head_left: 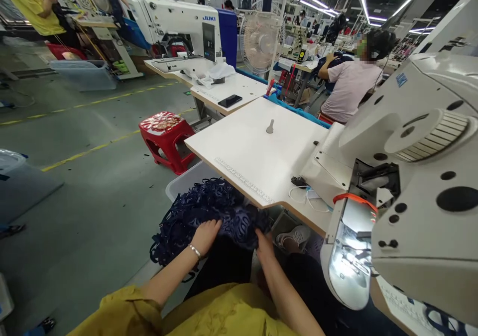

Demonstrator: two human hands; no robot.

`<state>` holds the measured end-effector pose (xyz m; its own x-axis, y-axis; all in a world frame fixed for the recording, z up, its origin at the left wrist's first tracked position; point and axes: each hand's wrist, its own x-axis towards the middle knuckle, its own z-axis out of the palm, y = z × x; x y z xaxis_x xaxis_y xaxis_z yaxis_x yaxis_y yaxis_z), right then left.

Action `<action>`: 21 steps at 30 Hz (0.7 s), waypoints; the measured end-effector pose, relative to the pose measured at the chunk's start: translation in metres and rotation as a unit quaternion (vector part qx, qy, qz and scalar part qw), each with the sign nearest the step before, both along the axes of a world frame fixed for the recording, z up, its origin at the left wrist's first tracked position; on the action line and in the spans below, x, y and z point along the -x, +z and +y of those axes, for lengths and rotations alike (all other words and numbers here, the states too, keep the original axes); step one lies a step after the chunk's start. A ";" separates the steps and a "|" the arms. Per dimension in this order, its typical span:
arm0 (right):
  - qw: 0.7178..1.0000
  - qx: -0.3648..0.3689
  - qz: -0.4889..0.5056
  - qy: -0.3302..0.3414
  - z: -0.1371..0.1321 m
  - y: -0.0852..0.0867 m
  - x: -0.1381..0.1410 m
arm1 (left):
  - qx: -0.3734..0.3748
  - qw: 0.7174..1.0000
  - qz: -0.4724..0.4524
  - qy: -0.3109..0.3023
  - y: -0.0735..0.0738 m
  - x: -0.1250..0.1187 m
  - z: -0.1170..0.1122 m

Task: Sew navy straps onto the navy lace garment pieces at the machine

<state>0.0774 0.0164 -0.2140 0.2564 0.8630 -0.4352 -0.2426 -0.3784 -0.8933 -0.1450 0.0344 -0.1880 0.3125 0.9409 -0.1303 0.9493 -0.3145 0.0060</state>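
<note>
A heap of dark navy garment pieces with many thin straps and loops fills a pale plastic bin beside my lap. My left hand, with a silver bracelet at the wrist, is closed on the near edge of the dark fabric. Lower right of the heap, my right hand grips the other end of a bunched navy piece. The fingertips of both hands are partly hidden in the cloth. The bunch lies over my thighs, just below the table edge.
A white sewing table with a printed ruler stands ahead, and a large sewing machine rises at the right. Beyond are a red stool, a phone, a fan, another machine and a seated person.
</note>
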 end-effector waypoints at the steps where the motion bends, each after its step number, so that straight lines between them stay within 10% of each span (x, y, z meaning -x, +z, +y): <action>1: 0.999 -0.024 -0.028 0.008 0.012 0.007 0.002 | -0.011 1.000 0.008 0.022 0.004 0.004 0.000; 5: 0.986 -0.092 -0.111 0.079 0.071 0.029 0.022 | -0.046 0.992 0.041 0.108 0.011 0.010 -0.005; 9: 0.974 -0.083 -0.177 0.112 0.104 0.024 0.036 | -0.032 0.993 0.047 0.099 -0.014 -0.013 -0.014; 15: 0.960 -0.049 -0.231 0.152 0.061 -0.008 0.016 | 0.021 0.999 0.030 0.010 -0.065 -0.006 -0.009; 21: 0.958 -0.007 -0.250 0.141 0.024 -0.022 -0.022 | 0.065 0.997 0.036 0.024 -0.084 0.034 0.007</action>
